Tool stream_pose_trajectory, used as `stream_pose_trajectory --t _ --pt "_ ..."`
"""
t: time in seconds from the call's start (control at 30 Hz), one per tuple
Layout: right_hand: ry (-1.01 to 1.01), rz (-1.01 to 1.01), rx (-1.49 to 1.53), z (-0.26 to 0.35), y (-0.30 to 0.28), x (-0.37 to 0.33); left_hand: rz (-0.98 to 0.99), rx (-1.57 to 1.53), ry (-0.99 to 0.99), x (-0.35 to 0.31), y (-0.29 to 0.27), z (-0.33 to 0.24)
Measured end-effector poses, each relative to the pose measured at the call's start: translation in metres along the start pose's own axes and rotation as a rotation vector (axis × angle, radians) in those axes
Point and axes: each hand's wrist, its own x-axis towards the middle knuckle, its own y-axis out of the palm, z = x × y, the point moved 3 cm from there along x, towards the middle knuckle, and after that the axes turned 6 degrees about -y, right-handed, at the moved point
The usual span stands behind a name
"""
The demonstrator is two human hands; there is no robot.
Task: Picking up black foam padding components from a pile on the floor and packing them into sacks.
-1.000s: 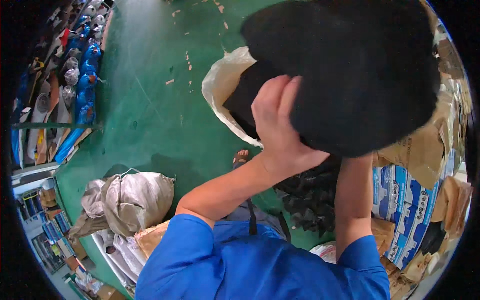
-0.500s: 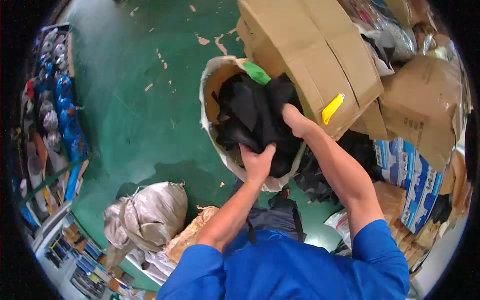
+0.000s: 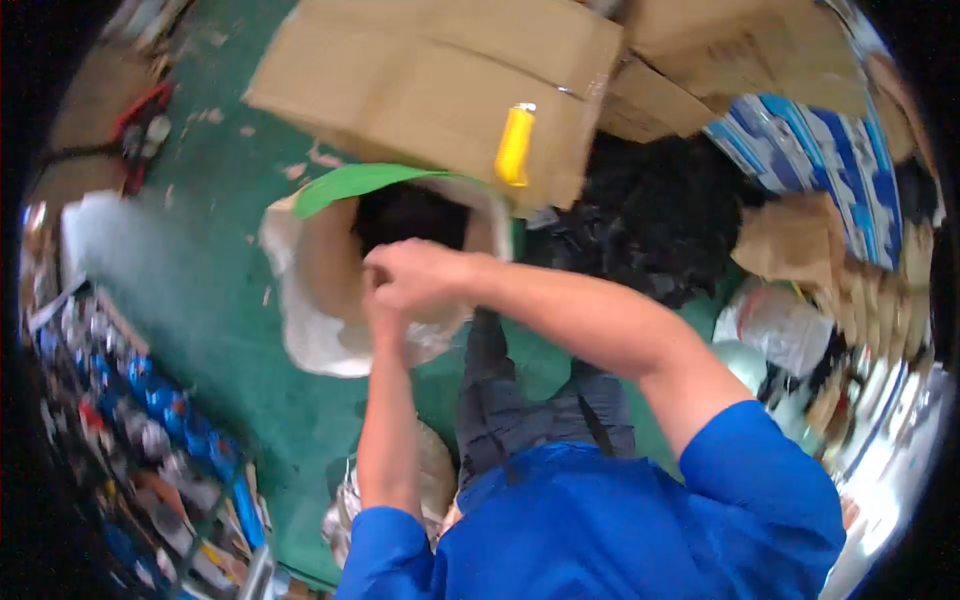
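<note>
A round, white-rimmed container [image 3: 308,335] with a tan inner wall stands in front of me. Deep inside lies dark black material [image 3: 412,216], which looks like cloth. Along its far rim runs a green flap [image 3: 370,181]. Over the near part of the mouth, my right hand [image 3: 425,272] is closed, fingers curled against my left hand. My left hand [image 3: 384,305] is closed too, partly covered by the right one. Both are a little blurred, and whatever they hold, if anything, is hidden.
Behind the container is a large cardboard box [image 3: 400,75] with a yellow-handled tool [image 3: 515,145] on it. A black heap [image 3: 660,215] and a blue-and-white striped carton [image 3: 815,160] lie to the right. A pale sack [image 3: 425,470] sits by my left arm; blue-wrapped rolls [image 3: 170,405] line the left.
Both my hands have left the black material and come together over the container's near side. The black material now lies lower inside. My view has turned, shifting the surroundings.
</note>
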Motion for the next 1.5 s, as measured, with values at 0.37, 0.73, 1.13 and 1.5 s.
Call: stream_pose_trajectory --t 0.37,0.73,1.13,1.5 --pt "0.162 -0.396 1.258 -0.121 0.025 -0.276 -0.248 0.353 0.516 -0.139 0.137 -0.092" --pt "0.838 -1.101 1.299 -0.321 0.080 -0.564 0.652 0.763 0.160 -0.134 0.430 0.052" --pt "0.762 -1.636 1.340 -0.636 0.033 -0.466 0.841 1.379 0.353 0.191 0.651 0.200" --pt "0.350 -1.852 1.313 -0.818 -0.082 -0.383 1.023 1.191 0.208 0.335 0.749 0.368"
